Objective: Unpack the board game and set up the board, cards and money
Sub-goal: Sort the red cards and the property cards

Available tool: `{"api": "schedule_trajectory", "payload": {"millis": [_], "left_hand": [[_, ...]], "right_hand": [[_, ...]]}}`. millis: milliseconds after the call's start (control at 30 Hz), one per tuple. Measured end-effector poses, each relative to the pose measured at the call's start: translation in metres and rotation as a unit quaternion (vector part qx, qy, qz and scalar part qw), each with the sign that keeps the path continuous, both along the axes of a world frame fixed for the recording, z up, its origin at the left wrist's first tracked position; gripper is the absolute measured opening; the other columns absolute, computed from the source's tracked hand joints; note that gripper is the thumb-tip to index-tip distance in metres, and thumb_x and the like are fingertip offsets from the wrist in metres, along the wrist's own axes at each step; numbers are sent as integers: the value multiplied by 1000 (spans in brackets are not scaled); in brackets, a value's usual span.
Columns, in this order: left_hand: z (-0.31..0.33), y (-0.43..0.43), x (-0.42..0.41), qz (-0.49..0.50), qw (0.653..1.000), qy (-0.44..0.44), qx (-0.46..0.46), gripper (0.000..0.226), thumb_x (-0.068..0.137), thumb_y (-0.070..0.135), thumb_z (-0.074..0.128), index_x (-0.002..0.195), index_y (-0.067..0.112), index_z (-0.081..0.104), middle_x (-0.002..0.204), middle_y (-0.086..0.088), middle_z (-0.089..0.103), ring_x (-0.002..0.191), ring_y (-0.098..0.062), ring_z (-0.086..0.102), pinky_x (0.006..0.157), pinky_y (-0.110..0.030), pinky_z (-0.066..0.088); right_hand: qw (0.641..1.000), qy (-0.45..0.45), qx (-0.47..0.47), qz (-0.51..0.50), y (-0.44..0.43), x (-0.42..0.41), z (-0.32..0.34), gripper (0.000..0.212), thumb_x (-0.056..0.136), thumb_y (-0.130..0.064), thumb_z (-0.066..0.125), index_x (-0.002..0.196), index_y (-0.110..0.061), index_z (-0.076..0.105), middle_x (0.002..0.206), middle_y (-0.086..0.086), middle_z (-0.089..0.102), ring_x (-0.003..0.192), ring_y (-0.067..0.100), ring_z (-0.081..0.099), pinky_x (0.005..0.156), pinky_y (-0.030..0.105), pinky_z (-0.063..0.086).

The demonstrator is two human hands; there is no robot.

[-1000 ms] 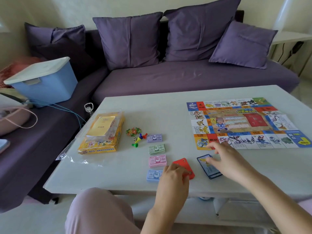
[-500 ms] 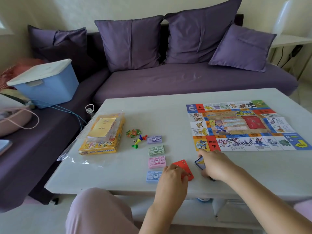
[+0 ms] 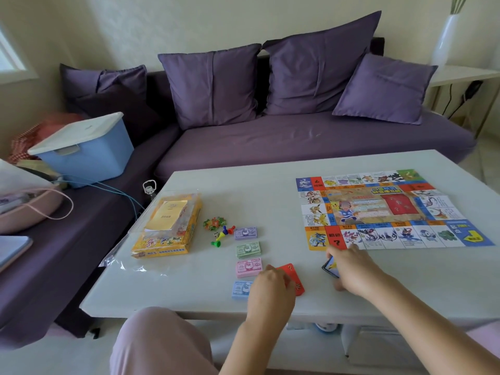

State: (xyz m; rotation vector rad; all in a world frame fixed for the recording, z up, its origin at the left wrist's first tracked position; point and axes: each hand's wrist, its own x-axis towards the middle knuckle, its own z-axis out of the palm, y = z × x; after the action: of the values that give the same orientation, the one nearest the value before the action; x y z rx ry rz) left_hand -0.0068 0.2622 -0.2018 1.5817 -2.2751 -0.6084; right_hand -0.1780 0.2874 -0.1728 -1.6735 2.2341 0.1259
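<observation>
The colourful game board (image 3: pixel 378 209) lies unfolded on the right of the white table (image 3: pixel 270 190). A red card deck (image 3: pixel 294 273) sits near the front edge, and my left hand (image 3: pixel 270 289) holds its near end with curled fingers. To its right, my right hand (image 3: pixel 353 269) covers and grips a blue card deck (image 3: pixel 329 266), of which only the left edge shows. Money stacks lie in a column left of the red deck: purple (image 3: pixel 245 233), green (image 3: pixel 249 249), pink (image 3: pixel 248 267) and blue (image 3: pixel 240 289).
The yellow game box (image 3: pixel 167 231) lies in clear plastic wrap at the table's left, with small pawns and tokens (image 3: pixel 220 231) beside it. A purple sofa (image 3: pixel 297 136) runs behind the table and carries a blue storage bin (image 3: pixel 86 152). My knee (image 3: pixel 159 342) is under the front edge.
My right hand drew back from the board's edge and closed over the blue card deck, shifting it slightly left. My left hand stayed on the red deck.
</observation>
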Motion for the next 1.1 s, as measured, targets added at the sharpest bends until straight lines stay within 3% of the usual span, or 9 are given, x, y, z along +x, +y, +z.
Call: {"api": "schedule_trajectory", "payload": {"millis": [100, 167, 333, 400, 533, 700, 833, 967, 1100], "left_hand": [[7, -5, -7, 63, 998, -18, 25, 33, 93, 34, 50, 113, 7, 54, 115, -8, 51, 101, -21, 53, 83, -28, 43], [13, -6, -16, 71, 995, -64, 43, 46, 91, 41, 54, 119, 5, 46, 119, -10, 48, 108, -24, 52, 90, -29, 42], [18, -9, -29, 82, 984, -135, 86, 64, 86, 48, 60, 125, 2, 39, 126, -14, 48, 115, -25, 51, 93, -29, 44], [19, -10, -34, 78, 979, -166, 88, 69, 85, 49, 60, 128, 0, 36, 128, -15, 46, 118, -25, 48, 96, -29, 42], [23, -11, -43, 62, 973, -209, 83, 66, 87, 41, 57, 131, -5, 36, 126, -16, 45, 118, -27, 45, 95, -29, 42], [21, -16, -50, 52, 971, -212, 93, 55, 92, 30, 55, 131, -4, 37, 128, -16, 45, 121, -27, 44, 97, -29, 42], [19, -16, -52, 69, 970, -202, 113, 44, 87, 18, 53, 127, 5, 39, 127, -19, 41, 115, -30, 50, 95, -31, 43], [18, -19, -53, 64, 973, -176, 137, 49, 83, 22, 61, 123, 4, 40, 121, -19, 47, 112, -30, 48, 87, -31, 46], [13, -25, -51, 54, 973, -166, 153, 65, 77, 33, 75, 123, -2, 45, 122, -12, 52, 115, -28, 51, 87, -32, 47]], "right_hand": [[999, 32, 11, 21, -1, -3, 2, 50, 87, -12, 62, 130, -17, 37, 118, 10, 50, 91, 19, 36, 85, 29, 39], [999, 8, 31, 4, -2, -7, 4, 54, 87, -15, 64, 132, -15, 34, 114, 9, 47, 92, 20, 37, 82, 28, 40], [992, -106, 38, -54, -4, -22, 0, 58, 85, -10, 64, 131, -23, 31, 122, 11, 31, 74, 16, 46, 54, 22, 39], [991, -123, 22, -37, -1, -28, -4, 55, 86, -8, 62, 129, -25, 33, 116, 9, 32, 66, 13, 44, 49, 20, 37], [992, -127, -1, 3, 5, -37, -12, 47, 91, -2, 53, 124, -31, 38, 107, 5, 37, 65, 13, 44, 49, 20, 35], [982, -169, -80, 9, 13, -42, -20, 35, 94, -5, 50, 120, -27, 41, 104, 5, 41, 70, 11, 44, 53, 18, 31], [942, -253, -210, -67, 22, -48, -38, 39, 87, -14, 62, 115, -29, 41, 101, 2, 53, 75, 10, 51, 54, 18, 31], [857, -327, -381, -118, 32, -43, -58, 40, 82, -7, 66, 110, -29, 47, 97, -4, 56, 82, 7, 55, 60, 14, 40], [840, -322, -426, -95, 33, -36, -66, 39, 84, -8, 65, 111, -29, 46, 98, -6, 53, 86, 6, 55, 64, 14, 45]]}}
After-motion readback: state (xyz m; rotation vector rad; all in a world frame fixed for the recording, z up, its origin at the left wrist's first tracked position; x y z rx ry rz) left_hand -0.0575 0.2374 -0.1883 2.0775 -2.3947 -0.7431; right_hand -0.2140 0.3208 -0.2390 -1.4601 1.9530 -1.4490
